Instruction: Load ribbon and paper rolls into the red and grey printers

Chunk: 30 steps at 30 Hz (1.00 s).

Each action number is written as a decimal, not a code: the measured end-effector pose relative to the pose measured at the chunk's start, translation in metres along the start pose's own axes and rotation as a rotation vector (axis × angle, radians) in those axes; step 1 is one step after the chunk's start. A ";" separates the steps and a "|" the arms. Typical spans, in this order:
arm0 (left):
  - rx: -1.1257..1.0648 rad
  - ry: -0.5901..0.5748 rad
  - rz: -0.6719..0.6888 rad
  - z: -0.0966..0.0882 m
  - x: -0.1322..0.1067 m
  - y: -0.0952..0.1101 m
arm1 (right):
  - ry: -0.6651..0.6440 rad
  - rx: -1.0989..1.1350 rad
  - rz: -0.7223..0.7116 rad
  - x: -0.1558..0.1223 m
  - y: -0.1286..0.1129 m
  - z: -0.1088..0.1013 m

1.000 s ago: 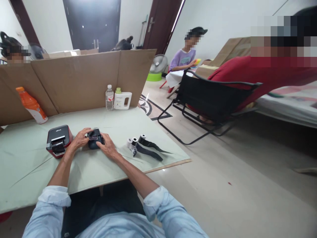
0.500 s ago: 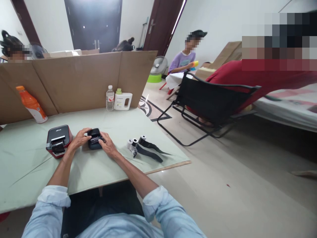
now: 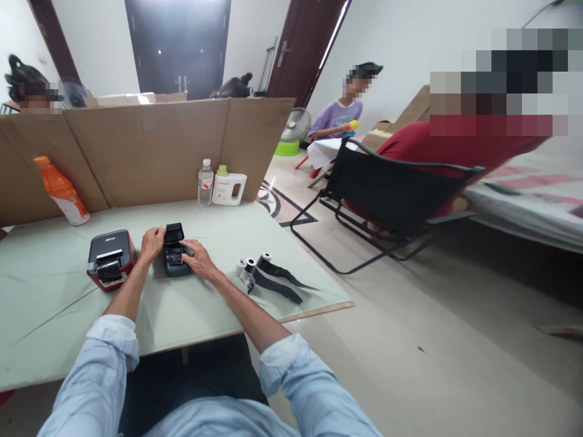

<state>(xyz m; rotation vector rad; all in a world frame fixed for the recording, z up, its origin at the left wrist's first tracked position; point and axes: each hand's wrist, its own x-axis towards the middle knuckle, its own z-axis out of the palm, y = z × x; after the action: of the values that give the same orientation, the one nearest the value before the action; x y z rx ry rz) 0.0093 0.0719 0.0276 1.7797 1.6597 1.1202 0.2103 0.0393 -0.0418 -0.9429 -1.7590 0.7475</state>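
A small dark printer [image 3: 177, 267] stands on the table with its lid [image 3: 173, 232] raised, and dark, shiny material shows inside. My left hand [image 3: 152, 244] grips the lid's left edge between thumb and fingers. From the right side, my right hand [image 3: 198, 260] holds the printer's body, its fingertips at the inner rim. Left of my hands is a larger red and black printer [image 3: 110, 258] with a black strip at its front slot. Several paper rolls [image 3: 251, 264] lie to the right, with long black strips [image 3: 279, 287] trailing from them.
A cardboard screen [image 3: 150, 152] borders the table's [image 3: 54, 285] far side. Before it are an orange bottle [image 3: 64, 193], a clear water bottle [image 3: 206, 185] and a white jug [image 3: 229, 188]. A black folding chair [image 3: 387, 188] stands right, near a person in red and another in purple.
The small printer's lid has swung up and back. My left hand has moved up along with it, while my right hand stays at the printer's right side. The view has shifted slightly.
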 end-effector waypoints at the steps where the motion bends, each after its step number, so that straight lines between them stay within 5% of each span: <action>1: 0.006 0.009 -0.009 0.001 0.002 -0.001 | 0.002 -0.029 -0.001 0.001 0.000 0.000; 7: 0.043 0.040 -0.024 0.004 -0.002 -0.010 | 0.060 -0.107 -0.007 0.013 -0.005 0.005; 15: 0.063 0.071 0.042 -0.015 -0.031 -0.018 | 0.106 0.033 0.012 0.030 -0.010 0.011; 30: -0.202 -0.190 0.158 -0.024 -0.042 0.027 | 0.136 0.411 0.039 0.054 -0.060 -0.011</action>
<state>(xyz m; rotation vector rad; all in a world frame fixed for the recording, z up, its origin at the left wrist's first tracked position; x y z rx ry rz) 0.0084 0.0224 0.0515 1.8465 1.2690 1.1041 0.1918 0.0557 0.0363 -0.7292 -1.4002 1.0002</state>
